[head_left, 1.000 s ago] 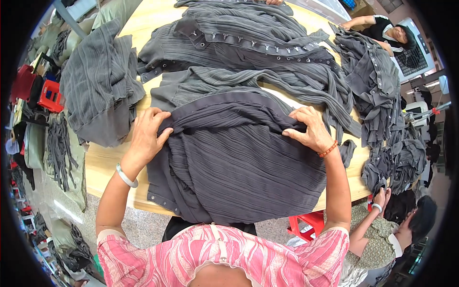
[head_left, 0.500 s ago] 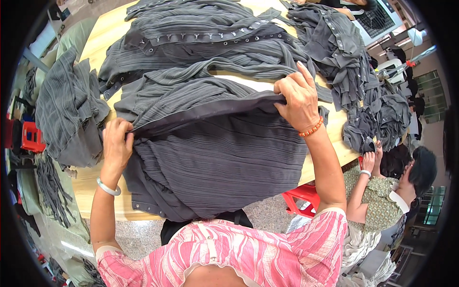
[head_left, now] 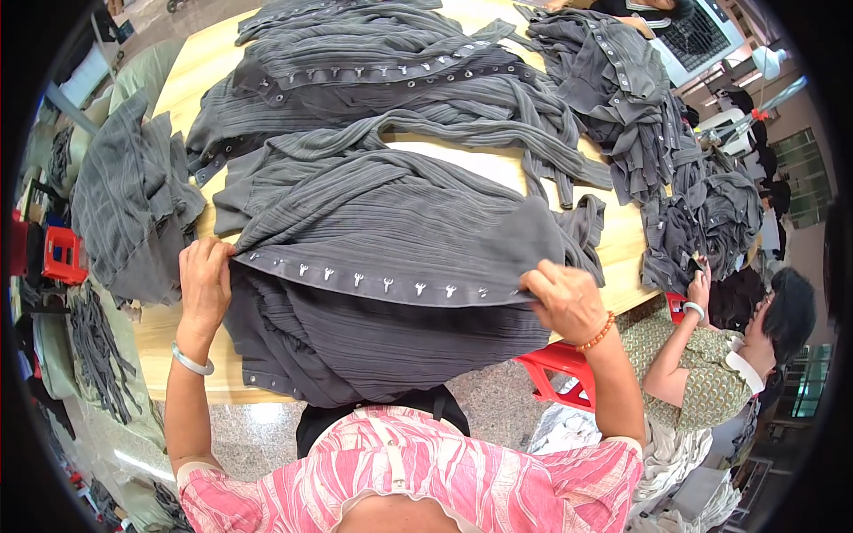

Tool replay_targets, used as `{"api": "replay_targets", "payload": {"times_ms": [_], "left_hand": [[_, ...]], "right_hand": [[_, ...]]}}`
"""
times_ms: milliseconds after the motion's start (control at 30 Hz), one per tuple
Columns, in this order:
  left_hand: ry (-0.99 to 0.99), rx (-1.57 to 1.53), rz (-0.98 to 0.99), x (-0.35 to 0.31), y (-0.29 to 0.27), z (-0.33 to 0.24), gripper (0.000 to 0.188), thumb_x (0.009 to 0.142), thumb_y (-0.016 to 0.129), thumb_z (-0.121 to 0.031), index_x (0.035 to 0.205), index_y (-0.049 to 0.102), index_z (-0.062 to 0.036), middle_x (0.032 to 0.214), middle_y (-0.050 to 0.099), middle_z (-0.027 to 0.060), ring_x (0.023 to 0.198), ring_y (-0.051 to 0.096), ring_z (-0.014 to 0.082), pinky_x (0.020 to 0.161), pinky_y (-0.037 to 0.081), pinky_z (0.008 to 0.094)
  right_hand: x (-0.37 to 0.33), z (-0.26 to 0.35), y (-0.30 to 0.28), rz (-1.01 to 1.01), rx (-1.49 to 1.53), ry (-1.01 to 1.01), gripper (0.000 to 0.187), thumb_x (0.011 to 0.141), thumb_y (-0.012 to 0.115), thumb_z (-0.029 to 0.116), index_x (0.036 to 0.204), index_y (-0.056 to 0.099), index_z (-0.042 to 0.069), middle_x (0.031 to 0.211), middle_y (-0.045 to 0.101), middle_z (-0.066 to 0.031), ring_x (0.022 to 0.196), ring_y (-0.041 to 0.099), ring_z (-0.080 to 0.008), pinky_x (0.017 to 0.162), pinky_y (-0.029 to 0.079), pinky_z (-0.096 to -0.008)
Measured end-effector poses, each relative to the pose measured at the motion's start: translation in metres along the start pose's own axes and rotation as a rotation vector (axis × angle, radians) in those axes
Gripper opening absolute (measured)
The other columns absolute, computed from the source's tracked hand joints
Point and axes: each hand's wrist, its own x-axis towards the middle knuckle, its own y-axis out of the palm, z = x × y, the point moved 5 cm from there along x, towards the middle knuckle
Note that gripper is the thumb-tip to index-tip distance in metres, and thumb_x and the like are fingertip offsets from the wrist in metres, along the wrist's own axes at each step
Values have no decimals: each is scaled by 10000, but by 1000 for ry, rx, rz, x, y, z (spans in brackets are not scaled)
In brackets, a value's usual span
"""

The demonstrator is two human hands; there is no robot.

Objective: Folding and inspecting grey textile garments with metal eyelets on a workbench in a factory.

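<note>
While in the pinch of left hand point(head_left: 206, 282) and right hand point(head_left: 569, 300) — grey garment point(head_left: 400, 253) between.

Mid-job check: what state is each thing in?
Fastener strip: extended lengthwise, unfastened
Left hand: closed on its left end
Right hand: closed on its right end
Grey garment: layered, creased
Far garments: overlapping, rumpled
Left heap: bunched
</note>
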Motion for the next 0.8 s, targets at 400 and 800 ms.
{"api": "replay_targets", "payload": {"times_ms": [400, 800], "left_hand": [[94, -381, -8, 127, 52, -91, 347, 838, 753, -263, 1074, 643, -34, 1009, 637, 145, 988, 594, 339, 874, 468, 435], [66, -304, 87, 192, 136, -158, 156, 759, 652, -209, 863, 687, -98, 893, 651, 117, 877, 614, 292, 755, 471, 449]], "right_hand": [[23, -69, 1, -293, 128, 348, 340, 774, 803, 219, 1054, 679, 71, 1024, 638, -101, 909, 619, -280, 776, 503, -380], [77, -126, 54, 90, 266, 421, 356, 804, 773, 190, 1090, 692, -7, 1013, 676, -174, 944, 654, -335, 848, 519, -407]]}}
